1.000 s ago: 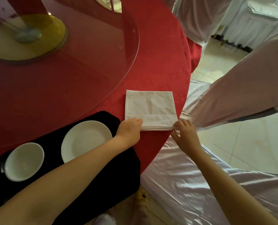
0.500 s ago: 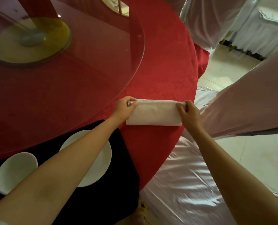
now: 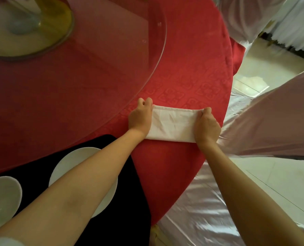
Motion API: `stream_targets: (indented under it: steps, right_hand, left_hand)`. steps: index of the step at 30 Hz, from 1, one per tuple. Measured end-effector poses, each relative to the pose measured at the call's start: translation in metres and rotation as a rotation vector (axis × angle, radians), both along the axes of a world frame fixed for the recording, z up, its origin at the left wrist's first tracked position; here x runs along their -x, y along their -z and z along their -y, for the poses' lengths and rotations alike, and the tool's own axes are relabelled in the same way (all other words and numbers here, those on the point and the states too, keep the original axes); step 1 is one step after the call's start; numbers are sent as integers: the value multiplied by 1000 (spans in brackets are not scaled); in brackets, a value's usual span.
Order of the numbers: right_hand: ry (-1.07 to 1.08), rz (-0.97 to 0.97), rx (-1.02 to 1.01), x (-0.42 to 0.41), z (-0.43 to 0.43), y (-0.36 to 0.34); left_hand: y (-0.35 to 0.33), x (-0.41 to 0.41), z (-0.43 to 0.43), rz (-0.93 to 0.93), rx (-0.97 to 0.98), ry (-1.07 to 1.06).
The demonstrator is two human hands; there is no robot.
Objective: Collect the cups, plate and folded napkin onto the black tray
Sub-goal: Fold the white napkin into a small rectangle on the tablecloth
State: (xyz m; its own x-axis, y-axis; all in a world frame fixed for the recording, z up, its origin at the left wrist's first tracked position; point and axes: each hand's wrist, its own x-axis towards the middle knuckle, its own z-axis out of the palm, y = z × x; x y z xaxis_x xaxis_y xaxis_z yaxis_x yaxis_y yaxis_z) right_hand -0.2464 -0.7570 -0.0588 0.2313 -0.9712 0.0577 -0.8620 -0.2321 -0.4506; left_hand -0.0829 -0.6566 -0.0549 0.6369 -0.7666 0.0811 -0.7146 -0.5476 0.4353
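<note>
Folded white cloth napkin (image 3: pixel 172 126): narrow rectangular band, lying flat on red patterned surface (image 3: pixel 183 68) near its front right edge, just right of black tray (image 3: pixel 137 189) and not on it. Left hand (image 3: pixel 140 118): at the napkin's left end, palm down, fingers (image 3: pixel 145 102) curled together over the far left corner, clamped on the cloth edge. Right hand (image 3: pixel 207 127): at the napkin's right end, fingers (image 3: pixel 207 110) bent and closed on the far right corner. Napkin stretched between the two hands, both short ends covered by them. Round white plate (image 3: pixel 71 160): on the black tray, partly hidden beneath the left forearm. White cup (image 3: pixel 2 201): on the tray, left of the plate. Round glass turntable (image 3: pixel 94 59): beyond the tray, over the red surface. Pale satin chair covers (image 3: pixel 201 210): right of the surface.
</note>
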Motion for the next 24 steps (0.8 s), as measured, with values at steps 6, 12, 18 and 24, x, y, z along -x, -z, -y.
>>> stream_targets:
  steps: [6, 12, 18, 24]
  right_hand:
    - [30, -95, 110, -3, -5, 11]
    - [118, -101, 152, -3, -2, 9]
    - [-351, -24, 240, -11, -16, 2]
    - [-723, -189, 37, -15, -40, 18]
  left_hand:
    - [3, 2, 4, 175, -85, 15]
    - [0, 2, 6, 179, -130, -22]
    - [0, 34, 2, 211, 32, 122]
    - [29, 48, -11, 152, -255, 163]
